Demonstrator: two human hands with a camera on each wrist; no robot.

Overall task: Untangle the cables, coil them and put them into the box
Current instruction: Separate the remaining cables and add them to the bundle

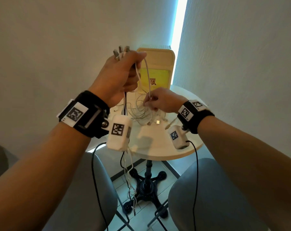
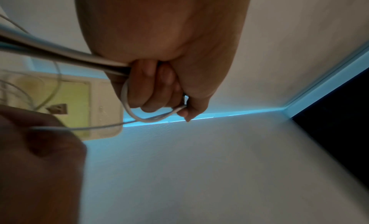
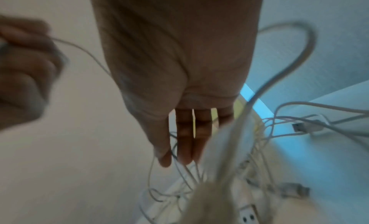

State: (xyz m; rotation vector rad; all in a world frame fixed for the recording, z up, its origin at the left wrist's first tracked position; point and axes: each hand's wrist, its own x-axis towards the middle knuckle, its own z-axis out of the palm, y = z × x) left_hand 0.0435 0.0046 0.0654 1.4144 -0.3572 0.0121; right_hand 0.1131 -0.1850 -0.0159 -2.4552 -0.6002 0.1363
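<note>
My left hand (image 1: pixel 119 75) is raised above the table and grips a bundle of white cables (image 1: pixel 124 104); three plugs (image 1: pixel 121 51) stick out above the fist. The bundle's tails hang past the table edge toward the floor. In the left wrist view the fist (image 2: pixel 157 85) closes round the cables with a white loop (image 2: pixel 139 115) below it. My right hand (image 1: pixel 155 101) pinches one thin white cable (image 1: pixel 148 77) that arcs up to the left fist. A tangle of cables (image 1: pixel 141 114) lies on the table beneath. The beige box (image 1: pixel 156 67) with a yellow-green inside stands behind.
The small round white table (image 1: pixel 174 147) stands on a black iron foot (image 1: pixel 146 182). Grey seats (image 1: pixel 99 180) flank it left and right. A loose USB plug (image 1: pixel 157 122) lies near the tangle. White walls close in behind and to the right.
</note>
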